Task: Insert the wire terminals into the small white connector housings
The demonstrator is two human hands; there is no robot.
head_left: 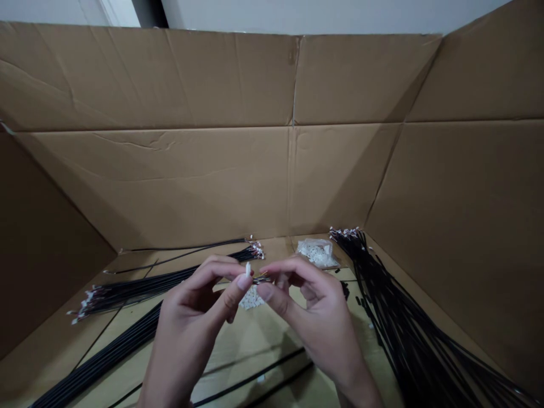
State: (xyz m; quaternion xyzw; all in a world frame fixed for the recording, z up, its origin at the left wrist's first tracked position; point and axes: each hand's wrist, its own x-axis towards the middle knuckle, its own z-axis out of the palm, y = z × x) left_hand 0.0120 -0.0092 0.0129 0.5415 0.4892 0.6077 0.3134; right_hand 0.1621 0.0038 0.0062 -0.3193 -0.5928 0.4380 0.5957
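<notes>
The left hand (191,323) pinches a small white connector (247,270), upright, while the right hand (314,311) pinches a wire end (261,279), lying crosswise just beside the connector.

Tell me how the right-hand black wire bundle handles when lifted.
The black wires will probably droop and splay, as their thin strands fan out loosely. Their small connector ends look delicate and apt to snag.

Tiny white part (247,270) in the left hand (193,323) too small to tell, wire ends (261,279) in the right hand (312,320) blurred, white pieces (251,298) partly hidden behind both hands, black wire bundle (420,334) cut off at lower right
</notes>
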